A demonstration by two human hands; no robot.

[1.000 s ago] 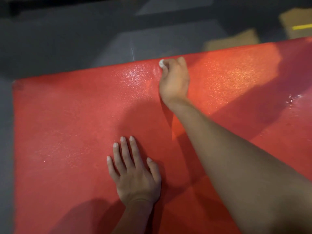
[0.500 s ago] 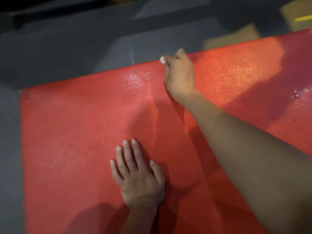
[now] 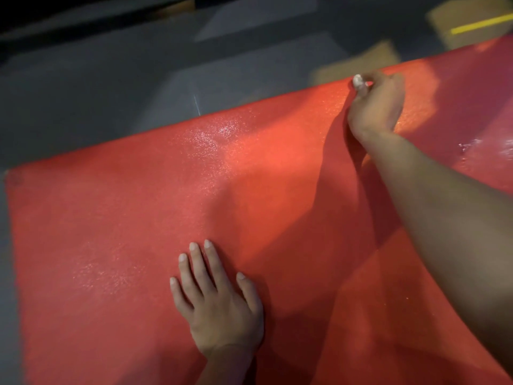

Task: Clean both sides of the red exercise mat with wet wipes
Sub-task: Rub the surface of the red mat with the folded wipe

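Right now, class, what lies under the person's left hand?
The left hand rests flat on the red exercise mat, fingers straight. The mat beneath the palm is covered, so its wetness there cannot be seen.

A dark grey floor [image 3: 111, 101] with lighter grey patches lies at the back. At the top right are tan, cardboard-like rectangles [image 3: 358, 62] on the floor, and one of them [image 3: 472, 20] carries a yellow stripe [image 3: 481, 25].
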